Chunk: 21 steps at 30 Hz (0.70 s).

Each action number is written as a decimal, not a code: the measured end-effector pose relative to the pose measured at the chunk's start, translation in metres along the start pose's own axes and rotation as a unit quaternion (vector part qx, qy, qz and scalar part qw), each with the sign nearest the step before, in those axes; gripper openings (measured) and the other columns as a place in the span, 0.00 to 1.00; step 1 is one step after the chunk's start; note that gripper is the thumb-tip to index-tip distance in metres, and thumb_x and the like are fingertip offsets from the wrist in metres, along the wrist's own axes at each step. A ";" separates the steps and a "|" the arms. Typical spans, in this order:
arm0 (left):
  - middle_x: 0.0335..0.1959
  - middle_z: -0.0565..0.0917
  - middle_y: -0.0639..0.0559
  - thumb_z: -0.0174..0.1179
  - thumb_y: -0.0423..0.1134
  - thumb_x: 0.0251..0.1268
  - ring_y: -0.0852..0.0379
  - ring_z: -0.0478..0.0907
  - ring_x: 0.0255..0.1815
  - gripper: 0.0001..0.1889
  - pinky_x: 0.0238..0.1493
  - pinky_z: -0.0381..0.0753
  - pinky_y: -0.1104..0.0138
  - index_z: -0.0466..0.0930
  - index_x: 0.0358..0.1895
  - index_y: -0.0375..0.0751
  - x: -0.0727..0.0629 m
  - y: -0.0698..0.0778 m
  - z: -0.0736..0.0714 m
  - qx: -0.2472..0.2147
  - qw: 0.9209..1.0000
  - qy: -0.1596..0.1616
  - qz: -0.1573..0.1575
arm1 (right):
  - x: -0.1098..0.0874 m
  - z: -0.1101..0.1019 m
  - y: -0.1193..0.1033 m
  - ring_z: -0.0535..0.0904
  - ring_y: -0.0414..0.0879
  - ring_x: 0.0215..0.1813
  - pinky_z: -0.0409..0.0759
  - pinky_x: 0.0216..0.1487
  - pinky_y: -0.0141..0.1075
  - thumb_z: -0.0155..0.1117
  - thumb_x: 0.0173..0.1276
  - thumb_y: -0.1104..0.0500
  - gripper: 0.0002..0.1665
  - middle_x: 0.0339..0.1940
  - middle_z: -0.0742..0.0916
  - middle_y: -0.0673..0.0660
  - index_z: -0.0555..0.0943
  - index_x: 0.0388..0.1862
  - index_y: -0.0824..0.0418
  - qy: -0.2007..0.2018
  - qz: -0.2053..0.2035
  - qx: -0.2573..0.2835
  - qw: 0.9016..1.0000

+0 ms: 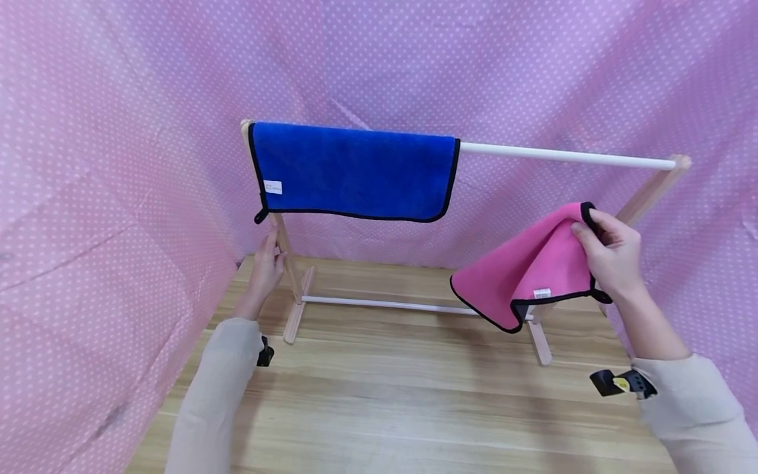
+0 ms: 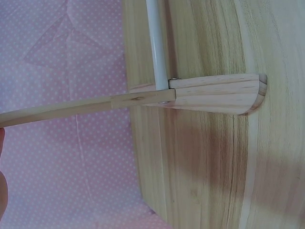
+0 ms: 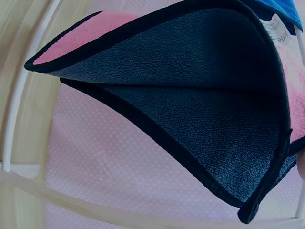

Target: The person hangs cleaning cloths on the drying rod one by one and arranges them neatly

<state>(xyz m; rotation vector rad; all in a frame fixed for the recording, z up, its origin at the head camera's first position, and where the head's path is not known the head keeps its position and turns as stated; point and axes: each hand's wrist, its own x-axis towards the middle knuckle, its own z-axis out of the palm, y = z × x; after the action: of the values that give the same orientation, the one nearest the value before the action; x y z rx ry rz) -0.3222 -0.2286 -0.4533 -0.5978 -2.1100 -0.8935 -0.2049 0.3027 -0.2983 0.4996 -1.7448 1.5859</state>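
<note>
Booth: small, walled in cloth; what building holds it cannot be told.
Pink dotted cloth (image 1: 385, 59): hangs beyond the left hand (image 1: 266, 266) and right hand (image 1: 618, 253), and along the outer side of each.
Wood-grain surface (image 1: 385, 401): below both hands, running to the cloth.
Wooden rack (image 1: 568, 155): household-like, one post beside the left hand.

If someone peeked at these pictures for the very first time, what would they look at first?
Probably the bright blue towel, draped over the left part of the white top rail. Next, perhaps the pink towel with its black border, held by the right hand lower down on the right. Behind everything hangs polka-dot fabric.
</note>
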 end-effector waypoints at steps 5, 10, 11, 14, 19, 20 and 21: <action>0.33 0.72 0.27 0.54 0.12 0.48 0.32 0.73 0.36 0.33 0.30 0.80 0.47 0.56 0.60 0.30 0.000 -0.001 0.000 0.007 1.000 0.001 0.010 | 0.014 0.005 -0.011 0.77 0.34 0.25 0.74 0.28 0.19 0.54 0.54 0.81 0.17 0.27 0.86 0.48 0.84 0.37 0.68 0.030 0.030 0.019 0.999; 0.33 0.72 0.27 0.54 0.12 0.48 0.31 0.74 0.36 0.33 0.31 0.80 0.47 0.56 0.60 0.31 0.000 -0.003 0.000 0.011 1.000 0.001 0.018 | 0.035 0.006 -0.022 0.78 0.38 0.24 0.76 0.27 0.22 0.53 0.54 0.82 0.16 0.24 0.86 0.54 0.82 0.37 0.73 0.064 0.055 0.082 0.993; 0.33 0.72 0.27 0.54 0.11 0.47 0.31 0.74 0.36 0.34 0.31 0.80 0.47 0.56 0.60 0.31 0.000 -0.003 0.000 0.010 1.000 0.001 0.019 | 0.040 0.006 -0.024 0.78 0.39 0.25 0.77 0.27 0.22 0.53 0.54 0.82 0.15 0.24 0.86 0.55 0.82 0.37 0.75 0.071 0.053 0.099 0.991; 0.33 0.71 0.27 0.54 0.11 0.47 0.31 0.74 0.37 0.34 0.31 0.80 0.48 0.56 0.60 0.32 0.000 -0.004 0.000 0.010 1.000 0.000 0.022 | 0.055 0.004 -0.030 0.77 0.41 0.25 0.76 0.28 0.24 0.52 0.54 0.83 0.15 0.24 0.86 0.57 0.81 0.37 0.77 0.085 0.046 0.135 0.986; 0.34 0.71 0.26 0.54 0.12 0.48 0.31 0.74 0.36 0.33 0.32 0.79 0.47 0.56 0.60 0.31 0.000 -0.001 -0.001 0.010 1.000 0.001 0.019 | 0.073 0.000 -0.037 0.77 0.41 0.24 0.74 0.33 0.22 0.51 0.53 0.84 0.16 0.24 0.85 0.57 0.81 0.38 0.77 0.076 0.042 0.137 0.987; 0.33 0.71 0.26 0.54 0.12 0.49 0.31 0.74 0.36 0.33 0.32 0.79 0.47 0.56 0.60 0.31 0.000 -0.001 0.000 0.009 1.000 0.001 0.015 | 0.076 0.000 -0.037 0.77 0.40 0.24 0.74 0.32 0.21 0.52 0.53 0.84 0.16 0.23 0.85 0.57 0.81 0.39 0.77 0.072 0.046 0.134 0.987; 0.33 0.71 0.26 0.54 0.13 0.49 0.31 0.73 0.35 0.33 0.32 0.79 0.47 0.56 0.60 0.30 -0.001 -0.001 0.000 0.008 1.000 -0.002 0.013 | 0.078 -0.001 -0.038 0.76 0.40 0.23 0.74 0.31 0.21 0.52 0.53 0.83 0.17 0.23 0.85 0.56 0.81 0.39 0.76 0.068 0.051 0.126 0.988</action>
<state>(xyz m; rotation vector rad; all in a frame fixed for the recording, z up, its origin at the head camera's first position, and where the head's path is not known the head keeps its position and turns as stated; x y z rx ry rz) -0.3225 -0.2295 -0.4541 -0.6171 -2.1065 -0.8620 -0.2303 0.3114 -0.2152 0.4166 -1.4973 1.8810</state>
